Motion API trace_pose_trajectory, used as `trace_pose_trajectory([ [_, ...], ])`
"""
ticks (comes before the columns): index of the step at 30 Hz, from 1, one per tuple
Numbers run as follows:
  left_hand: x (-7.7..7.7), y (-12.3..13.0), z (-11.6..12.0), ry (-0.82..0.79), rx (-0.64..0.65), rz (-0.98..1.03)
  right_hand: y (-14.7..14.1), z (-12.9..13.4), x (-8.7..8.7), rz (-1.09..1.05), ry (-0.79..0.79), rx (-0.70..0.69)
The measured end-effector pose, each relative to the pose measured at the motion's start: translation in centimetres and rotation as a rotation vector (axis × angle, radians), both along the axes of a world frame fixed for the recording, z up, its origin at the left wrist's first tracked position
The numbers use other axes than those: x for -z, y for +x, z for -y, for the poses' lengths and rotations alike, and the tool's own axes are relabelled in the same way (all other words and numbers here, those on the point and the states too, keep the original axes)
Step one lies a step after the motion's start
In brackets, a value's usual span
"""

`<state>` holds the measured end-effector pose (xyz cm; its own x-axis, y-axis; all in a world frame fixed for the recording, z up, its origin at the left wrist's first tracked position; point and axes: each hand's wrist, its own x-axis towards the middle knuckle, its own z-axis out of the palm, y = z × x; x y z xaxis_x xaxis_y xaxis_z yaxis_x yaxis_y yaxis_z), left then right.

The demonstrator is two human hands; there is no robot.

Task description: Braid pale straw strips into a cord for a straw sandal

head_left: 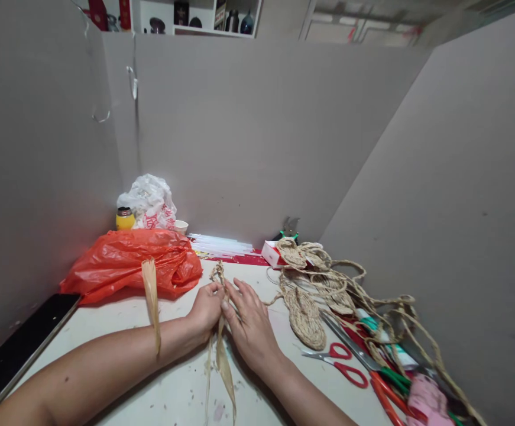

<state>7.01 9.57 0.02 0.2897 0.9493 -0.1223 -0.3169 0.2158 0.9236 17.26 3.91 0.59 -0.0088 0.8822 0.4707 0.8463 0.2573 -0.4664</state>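
Near the middle of the table, my left hand (206, 309) is closed on a narrow braid of dry straw-like strips (217, 272). Its knotted end sticks out above my fingers. Loose flat strips (224, 367) hang from the braid toward me, below both hands. My right hand (250, 322) presses against the braid from the other side, its thumb and fingertips meeting the strips. Part of the braid is hidden between the fingers. Another dry strip (151, 296) lies across my left forearm, its upper end over the red plastic bag (128, 260).
Coiled rope soles (304, 316) and loose rope lie right of my hands. Closer stand red-handled scissors (339, 361), larger orange-handled shears (388, 396) and a pink roll (428, 396). A phone (22, 349) lies left. Behind are glue sticks (222, 244) and grey partitions (248, 130).
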Motion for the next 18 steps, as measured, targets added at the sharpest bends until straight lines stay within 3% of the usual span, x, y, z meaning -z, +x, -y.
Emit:
trace_pose_trajectory([
  [3, 0.4, 0.0, -0.2, 0.004, -0.05, -0.055, 0.5, 0.8, -1.0, -0.089, 0.167, 0.033],
  [5, 0.7, 0.0, -0.3, 0.005, -0.054, -0.067, 0.5, 1.3, -1.4, -0.17, 0.197, 0.056],
  [11, 0.9, 0.1, -0.4, 0.05, -0.063, -0.093, -0.7, 1.1, -1.1, -0.508, -0.178, -0.021],
  [18, 0.6, 0.0, -0.4, 0.11, -0.082, -0.174, -1.2, 0.3, -1.2, -0.688, -0.23, -0.035],
])
